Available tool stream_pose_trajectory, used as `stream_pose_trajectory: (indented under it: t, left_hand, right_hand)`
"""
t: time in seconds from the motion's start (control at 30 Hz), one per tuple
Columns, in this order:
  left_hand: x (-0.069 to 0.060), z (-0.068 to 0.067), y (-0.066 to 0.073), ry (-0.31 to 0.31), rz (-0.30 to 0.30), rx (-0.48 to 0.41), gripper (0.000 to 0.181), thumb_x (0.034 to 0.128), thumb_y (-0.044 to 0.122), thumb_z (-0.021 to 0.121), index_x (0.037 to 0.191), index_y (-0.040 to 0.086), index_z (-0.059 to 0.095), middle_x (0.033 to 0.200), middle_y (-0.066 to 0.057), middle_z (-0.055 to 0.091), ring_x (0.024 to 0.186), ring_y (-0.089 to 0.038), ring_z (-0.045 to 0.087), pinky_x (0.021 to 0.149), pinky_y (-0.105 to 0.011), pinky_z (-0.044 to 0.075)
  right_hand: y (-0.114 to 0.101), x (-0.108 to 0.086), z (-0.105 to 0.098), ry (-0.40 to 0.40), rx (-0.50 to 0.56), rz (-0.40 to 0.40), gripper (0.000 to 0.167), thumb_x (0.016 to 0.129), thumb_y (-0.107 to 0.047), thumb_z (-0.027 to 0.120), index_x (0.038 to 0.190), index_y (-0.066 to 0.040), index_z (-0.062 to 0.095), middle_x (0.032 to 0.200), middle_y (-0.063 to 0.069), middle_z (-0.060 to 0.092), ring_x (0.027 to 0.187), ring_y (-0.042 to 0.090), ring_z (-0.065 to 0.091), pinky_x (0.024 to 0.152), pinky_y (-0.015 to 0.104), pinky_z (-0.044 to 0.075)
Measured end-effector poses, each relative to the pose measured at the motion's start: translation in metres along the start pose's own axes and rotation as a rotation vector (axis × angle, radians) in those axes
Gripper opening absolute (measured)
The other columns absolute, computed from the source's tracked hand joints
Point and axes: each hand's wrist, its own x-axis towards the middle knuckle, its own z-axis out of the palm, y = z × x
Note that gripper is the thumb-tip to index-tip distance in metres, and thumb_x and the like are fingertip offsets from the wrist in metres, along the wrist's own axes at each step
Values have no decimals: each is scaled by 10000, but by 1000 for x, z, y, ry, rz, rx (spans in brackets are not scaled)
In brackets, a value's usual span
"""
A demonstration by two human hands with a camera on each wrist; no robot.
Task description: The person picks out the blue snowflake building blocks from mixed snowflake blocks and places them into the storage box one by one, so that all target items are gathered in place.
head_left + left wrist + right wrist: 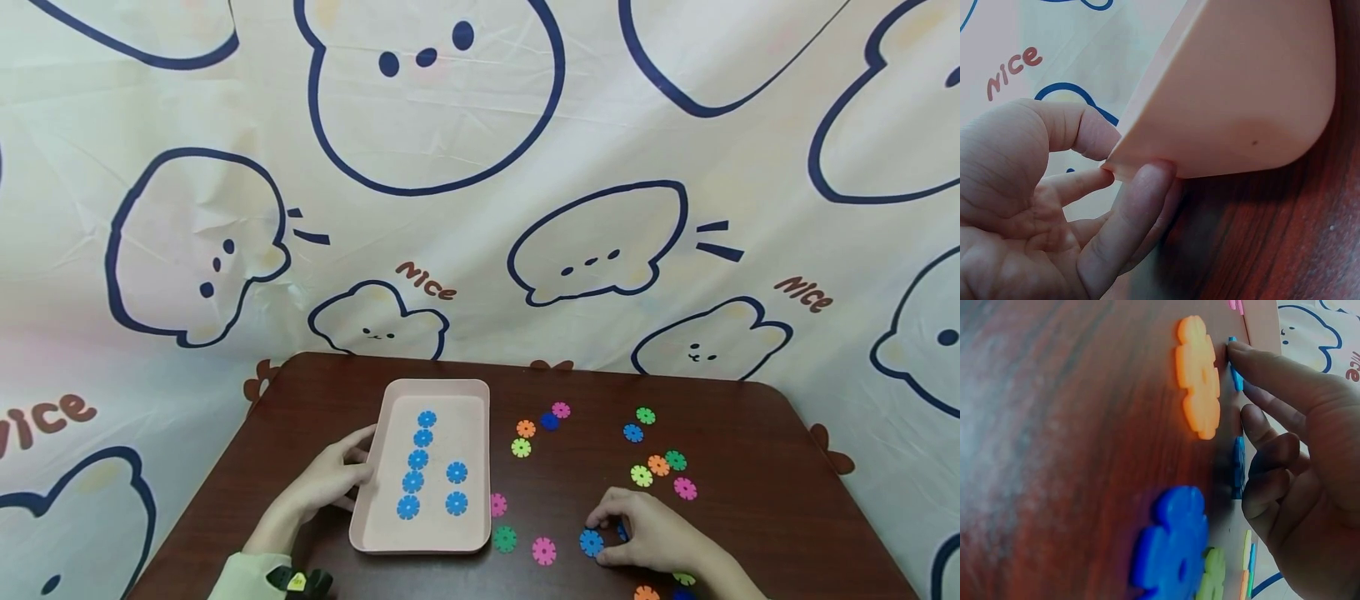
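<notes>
A pale pink tray (442, 535) lies on the dark wooden table, with several blue flower-shaped discs (417, 459) set in two columns inside it. At its left side my left hand (330, 477) pinches the rim; the left wrist view shows the tray's edge (1147, 106) between thumb and fingers. Right of the tray, my right hand (652, 529) pinches a blue flower-shaped disc (591, 543) by its edges, between thumb and forefinger, close to the tabletop. A second blue disc (1239, 469) is near the curled fingers, mostly hidden by the hand in the head view.
Loose flower discs in pink (544, 551), green (505, 539), orange (526, 428) and yellow-green (641, 476) are scattered right of the tray. An orange disc (1199, 378) and a dark blue disc (1175, 544) lie near the right wrist. A printed cloth (480, 233) hangs behind the table.
</notes>
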Motion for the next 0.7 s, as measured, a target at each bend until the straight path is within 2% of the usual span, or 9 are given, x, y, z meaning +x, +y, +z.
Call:
stream_pose_trajectory:
  t: [0.3,0.53,0.7]
  left_hand:
    - [2,-1,-1,-3,-7,-10,748,880,56,651,1583,82,400,1150,-188,579,837,-268,678,602,-468,622]
    - [2,-1,-2,-2,-2,-6,740,886,61,651,1583,90,403,1154,-188,579,830,-269,676,606,-467,622]
    - [0,-1,-1,-4,-1,-1,737,889,59,648,1582,82,399,1154,-188,580,833,-269,677,609,-469,623]
  right_hand:
    - [-4,2,-1,-23,1,25,204,865,-406,837,1034,-350,738,967,-120,616,859,80,564,695,260,500]
    - [-7,5,-1,-40,-11,3,200,865,-378,837,1033,-345,734,999,-139,623,849,78,563,695,252,493]
    - [-10,5,-1,-51,13,-4,196,871,-359,834,1039,-336,734,1040,-146,636,716,70,538,634,253,486]
